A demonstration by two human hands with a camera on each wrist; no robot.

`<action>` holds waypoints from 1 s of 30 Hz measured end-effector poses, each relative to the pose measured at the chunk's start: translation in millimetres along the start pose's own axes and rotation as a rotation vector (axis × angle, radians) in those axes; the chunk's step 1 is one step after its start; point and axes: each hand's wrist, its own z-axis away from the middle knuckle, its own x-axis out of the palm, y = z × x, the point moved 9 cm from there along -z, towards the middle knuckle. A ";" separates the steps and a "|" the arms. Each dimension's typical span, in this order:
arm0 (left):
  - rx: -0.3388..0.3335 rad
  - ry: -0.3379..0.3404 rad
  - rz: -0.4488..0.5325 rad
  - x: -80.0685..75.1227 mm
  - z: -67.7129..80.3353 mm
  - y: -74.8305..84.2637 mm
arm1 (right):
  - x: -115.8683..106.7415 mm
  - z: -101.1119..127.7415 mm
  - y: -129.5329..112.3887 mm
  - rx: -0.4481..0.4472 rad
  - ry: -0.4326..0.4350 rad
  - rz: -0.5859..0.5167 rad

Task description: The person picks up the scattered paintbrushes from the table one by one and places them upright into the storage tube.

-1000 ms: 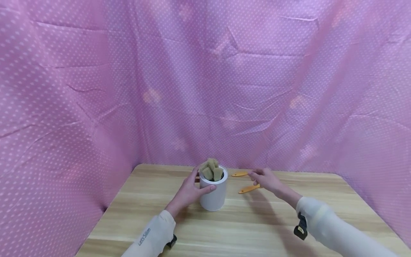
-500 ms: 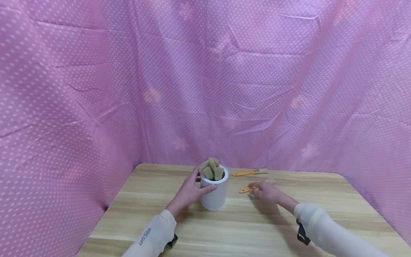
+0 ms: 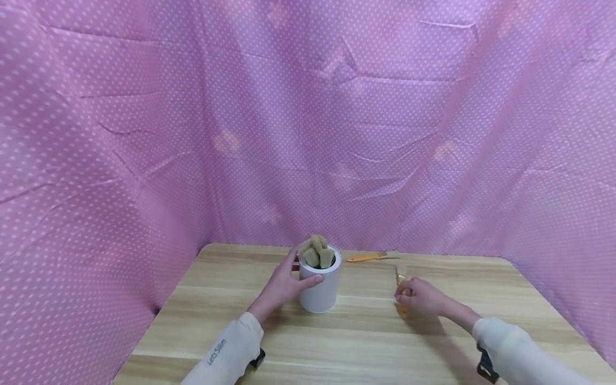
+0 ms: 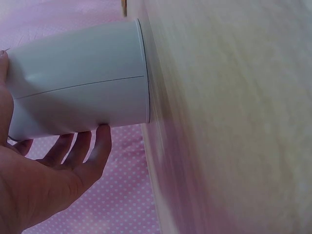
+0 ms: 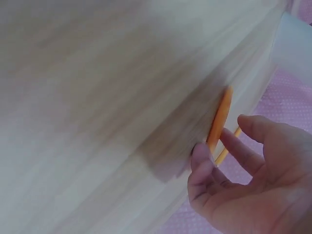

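A white can (image 3: 320, 293) stands upright on the wooden table, with several paintbrushes in it, pale bristles (image 3: 326, 258) up. My left hand (image 3: 283, 284) is wrapped around its left side, thumb across the front; in the left wrist view the fingertips touch the can's wall (image 4: 83, 78). To the right, my right hand (image 3: 423, 297) holds a paintbrush by its orange handle (image 5: 221, 118), fingers curled about it and the thumb apart from it in the right wrist view. That brush's bristles (image 3: 401, 269) point toward the back of the table.
Another orange-handled paintbrush (image 3: 366, 258) lies flat near the table's back edge, right of the can. Pink dotted cloth (image 3: 356, 133) hangs behind the table (image 3: 346, 347) and along both sides.
My right hand has come off the rear brush, moved to the front one, and shifted right and nearer with it, turning it from lying sideways to pointing away. The left hand stays on the can.
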 end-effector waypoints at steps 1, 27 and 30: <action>-0.003 0.000 -0.002 0.1 -0.1 -0.3 | -2.2 4.4 2.7 0.015 0.007 0.012; 0.004 0.008 -0.010 -0.4 -1.7 1.6 | -26.5 8.6 60.1 0.413 0.263 -0.072; -0.011 0.005 -0.013 -0.2 -1.9 0.2 | -24.8 9.4 63.0 0.462 0.261 -0.136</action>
